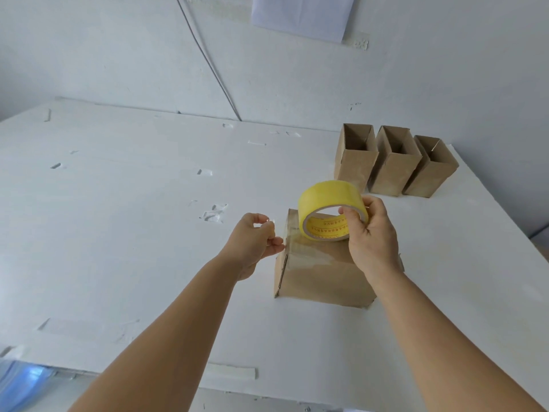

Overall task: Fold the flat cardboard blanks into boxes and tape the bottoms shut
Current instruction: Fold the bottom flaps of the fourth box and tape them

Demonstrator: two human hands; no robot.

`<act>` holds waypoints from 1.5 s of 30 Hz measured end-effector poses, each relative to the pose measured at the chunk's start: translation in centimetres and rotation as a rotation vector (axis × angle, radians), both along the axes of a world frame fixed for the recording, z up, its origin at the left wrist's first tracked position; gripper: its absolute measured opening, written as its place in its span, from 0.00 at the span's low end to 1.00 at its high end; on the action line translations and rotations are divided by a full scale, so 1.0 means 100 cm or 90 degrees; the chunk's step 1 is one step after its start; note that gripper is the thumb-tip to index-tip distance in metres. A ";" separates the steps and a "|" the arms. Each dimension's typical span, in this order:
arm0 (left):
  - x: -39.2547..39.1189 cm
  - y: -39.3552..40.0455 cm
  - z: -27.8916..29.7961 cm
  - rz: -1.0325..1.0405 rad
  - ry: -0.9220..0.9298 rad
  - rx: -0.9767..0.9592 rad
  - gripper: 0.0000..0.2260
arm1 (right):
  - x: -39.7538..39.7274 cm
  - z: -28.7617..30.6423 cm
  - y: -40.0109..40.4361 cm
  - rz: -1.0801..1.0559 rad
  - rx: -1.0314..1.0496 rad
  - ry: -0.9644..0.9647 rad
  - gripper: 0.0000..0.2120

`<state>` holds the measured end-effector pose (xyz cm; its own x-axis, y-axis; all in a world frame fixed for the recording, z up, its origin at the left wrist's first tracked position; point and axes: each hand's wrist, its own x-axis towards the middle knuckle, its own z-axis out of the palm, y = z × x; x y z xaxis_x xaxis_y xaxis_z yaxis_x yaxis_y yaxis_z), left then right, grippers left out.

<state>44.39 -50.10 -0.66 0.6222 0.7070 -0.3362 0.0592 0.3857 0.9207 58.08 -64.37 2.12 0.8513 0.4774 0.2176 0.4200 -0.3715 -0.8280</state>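
Observation:
A brown cardboard box (320,278) stands on the white table (148,233) with its closed flaps facing up. My right hand (371,233) grips a yellow roll of tape (326,203) just above the box, thumb inside the core. A clear strip of tape (289,236) runs from the roll to the left over the box's top edge. My left hand (255,239) pinches the free end of that strip beside the box's upper left corner.
Three folded cardboard boxes (392,162) stand open-topped in a row at the back right of the table, near the wall. Scraps of clear tape (215,214) stick to the tabletop. A cable (208,60) runs down the wall.

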 end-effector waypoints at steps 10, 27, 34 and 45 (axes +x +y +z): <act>0.014 -0.011 -0.020 -0.054 0.210 0.106 0.15 | 0.002 -0.003 0.000 0.007 -0.027 -0.011 0.15; 0.022 -0.032 0.012 -0.241 0.185 0.649 0.55 | 0.007 -0.005 -0.004 0.038 -0.008 -0.012 0.13; 0.024 -0.019 0.011 -0.284 0.139 0.611 0.47 | 0.023 0.011 -0.007 0.170 0.062 0.161 0.07; 0.028 -0.019 0.015 -0.329 0.249 0.666 0.54 | 0.075 0.053 -0.054 0.309 0.087 0.266 0.14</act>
